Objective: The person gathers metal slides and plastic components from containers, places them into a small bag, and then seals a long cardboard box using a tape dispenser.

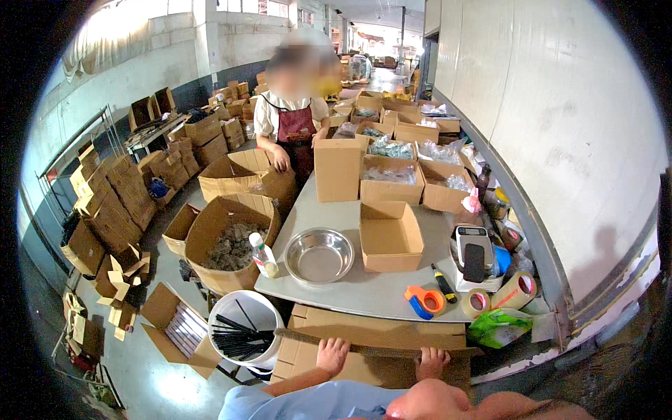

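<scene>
Both hands are at the near end of the table, on a flattened cardboard box (388, 367) with a raised, folded edge. My left hand (332, 355) has its fingers curled over that edge at the left. Farther right, my right hand (432, 364) grips the same edge in the same way, thumb hidden. The cardboard lies below the table edge, close against my body. Beyond it on the grey tabletop stand a shiny metal bowl (319, 256) and an open, bare carton (392, 241). An orange and blue tape dispenser (425, 302) sits nearer, past my right hand.
A white bucket of black rods (222, 308) stands left of the cardboard. Tape rolls (514, 290), a scale (474, 252) and a black-and-yellow cutter (444, 283) lie along the right. A white bottle (262, 253) stands at the left edge. A co-worker (294, 126) stands behind cartons.
</scene>
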`<state>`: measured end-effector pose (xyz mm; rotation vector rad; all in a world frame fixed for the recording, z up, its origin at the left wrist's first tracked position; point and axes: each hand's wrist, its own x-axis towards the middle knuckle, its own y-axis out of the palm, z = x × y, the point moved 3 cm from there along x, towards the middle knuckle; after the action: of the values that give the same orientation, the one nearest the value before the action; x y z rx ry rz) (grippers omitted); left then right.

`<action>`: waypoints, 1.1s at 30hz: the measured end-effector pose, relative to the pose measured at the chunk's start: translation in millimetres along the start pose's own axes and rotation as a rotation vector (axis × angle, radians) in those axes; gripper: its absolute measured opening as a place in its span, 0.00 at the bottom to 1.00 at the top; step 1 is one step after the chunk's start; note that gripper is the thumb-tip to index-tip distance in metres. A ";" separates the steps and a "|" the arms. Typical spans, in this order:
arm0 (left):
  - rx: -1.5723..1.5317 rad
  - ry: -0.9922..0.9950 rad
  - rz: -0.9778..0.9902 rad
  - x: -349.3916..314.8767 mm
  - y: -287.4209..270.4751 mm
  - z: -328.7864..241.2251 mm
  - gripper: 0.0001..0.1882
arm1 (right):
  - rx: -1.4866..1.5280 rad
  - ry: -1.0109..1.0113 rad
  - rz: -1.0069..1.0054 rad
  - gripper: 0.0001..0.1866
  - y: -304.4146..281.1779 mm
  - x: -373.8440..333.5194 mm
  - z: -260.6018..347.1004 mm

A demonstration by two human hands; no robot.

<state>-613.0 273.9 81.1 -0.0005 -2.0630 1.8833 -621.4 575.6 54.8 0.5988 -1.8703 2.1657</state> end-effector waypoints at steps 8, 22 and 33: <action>-0.064 -0.083 -0.030 93.4 15.6 51.0 0.17 | -0.003 -0.127 0.120 0.21 -5.2 105.8 8.7; 0.010 0.085 0.582 -22.0 26.3 12.8 0.56 | -0.029 -0.064 0.019 0.24 6.5 125.9 3.4; -0.037 0.089 0.554 -27.7 14.2 14.9 0.58 | 0.347 -0.227 0.251 0.35 57.5 -8.7 122.4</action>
<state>-594.0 254.9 59.5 -0.7198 -2.1859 2.0887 -618.0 446.7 12.9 0.7345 -1.7650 2.7222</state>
